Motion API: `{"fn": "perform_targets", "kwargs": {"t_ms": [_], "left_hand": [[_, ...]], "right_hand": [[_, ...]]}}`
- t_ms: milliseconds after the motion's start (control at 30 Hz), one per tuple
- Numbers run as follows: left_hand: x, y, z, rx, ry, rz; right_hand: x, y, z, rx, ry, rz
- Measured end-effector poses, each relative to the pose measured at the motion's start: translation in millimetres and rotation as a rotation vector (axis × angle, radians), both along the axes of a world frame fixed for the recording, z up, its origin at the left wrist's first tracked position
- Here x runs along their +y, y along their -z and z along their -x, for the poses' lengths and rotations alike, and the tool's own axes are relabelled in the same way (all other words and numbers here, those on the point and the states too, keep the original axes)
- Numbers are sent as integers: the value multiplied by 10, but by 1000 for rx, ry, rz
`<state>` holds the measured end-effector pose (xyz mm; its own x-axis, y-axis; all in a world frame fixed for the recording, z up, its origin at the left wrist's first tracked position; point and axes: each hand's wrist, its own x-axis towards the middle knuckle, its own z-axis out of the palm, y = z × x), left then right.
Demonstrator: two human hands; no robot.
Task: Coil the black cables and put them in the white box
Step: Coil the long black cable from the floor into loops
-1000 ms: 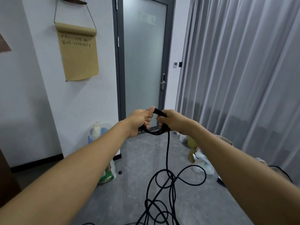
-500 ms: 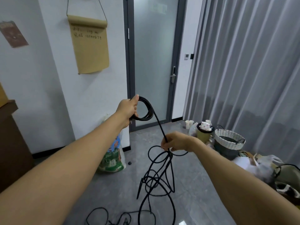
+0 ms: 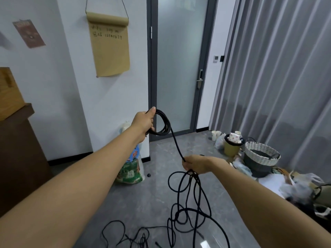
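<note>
My left hand (image 3: 144, 121) is raised in front of the door and grips a small coil of black cable (image 3: 163, 125). From the coil the cable runs taut down and right to my right hand (image 3: 196, 164), which grips it lower down. Below that hand the cable hangs in tangled loops (image 3: 189, 203) down to the grey floor. More thin black cable (image 3: 125, 235) lies loose on the floor at the bottom. No white box is in view.
A glass door (image 3: 177, 68) stands ahead with grey curtains (image 3: 279, 77) to its right. A woven basket (image 3: 260, 158), a yellow bin (image 3: 232, 145) and clutter sit on the floor at right. A printed sack (image 3: 131, 167) leans on the wall; a brown cabinet (image 3: 19, 149) is at left.
One second ago both hands met at the coil. My right hand has since slid down and to the right along the cable while my left hand keeps the coil raised. The view has tilted down.
</note>
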<state>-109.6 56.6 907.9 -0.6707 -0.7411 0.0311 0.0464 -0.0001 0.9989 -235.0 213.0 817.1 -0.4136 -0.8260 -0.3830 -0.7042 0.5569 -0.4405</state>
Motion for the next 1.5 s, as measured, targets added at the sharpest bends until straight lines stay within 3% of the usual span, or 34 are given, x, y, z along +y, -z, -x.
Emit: {"fn": "perform_targets", "kwargs": {"t_ms": [267,467,567,800,900,1000,1133,1200,1367,1433,1500], "left_hand": [[-5,-40,36,-1,-8,38],[-40,32,23,-52,14,69],[-2,75,33,-89,61,74],[170,100,81,-224,263,208],[262,130,138,-328,322,322],[327,182,220,-375,323,393],[340,154,265,-162,249,355],[287,121,254,-143,216,399],[210,-6,200,-122,249,471],[232,-62,170,-88,307,477],[245,-105,145,-30,335,436]], "right_hand": [[-2,-204,79,290,-86,-176],[75,-494,210,299,35,-93],[79,-670,230,143,176,75],[-22,-963,205,-471,631,585],[-136,-1127,64,-602,643,734],[-204,-1257,-152,-656,481,766],[-206,-1341,-359,-541,278,698],[-170,-1379,-383,-510,227,668],[-144,-1413,-226,53,201,719],[-157,-1378,-162,61,178,671],[-164,-1317,-152,-57,151,614]]}}
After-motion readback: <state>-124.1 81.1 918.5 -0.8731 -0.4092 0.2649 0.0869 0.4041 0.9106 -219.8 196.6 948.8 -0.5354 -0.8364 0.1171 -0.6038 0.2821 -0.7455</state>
